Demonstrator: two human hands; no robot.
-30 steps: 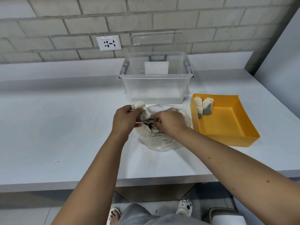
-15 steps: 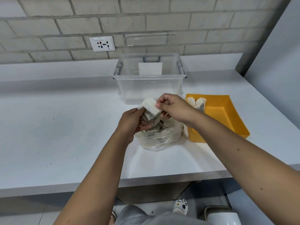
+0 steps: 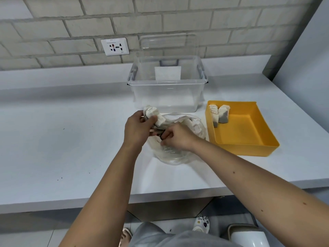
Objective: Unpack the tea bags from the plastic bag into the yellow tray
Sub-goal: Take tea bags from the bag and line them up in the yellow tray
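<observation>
A clear plastic bag with several white tea bags inside lies on the white counter, left of the yellow tray. My left hand grips a bunch of tea bags at the bag's mouth. My right hand reaches into the bag with its fingers curled around something dark; what it holds is partly hidden. Two tea bags stand in the tray's far left corner.
A clear storage box stands open behind the bag, its lid leaning on the brick wall. A wall socket is at the back left. The counter's front edge runs below my forearms.
My right hand has dropped from above the bag, where it pinched a tea bag beside my left hand, down into the bag's opening. My left hand still holds tea bags.
</observation>
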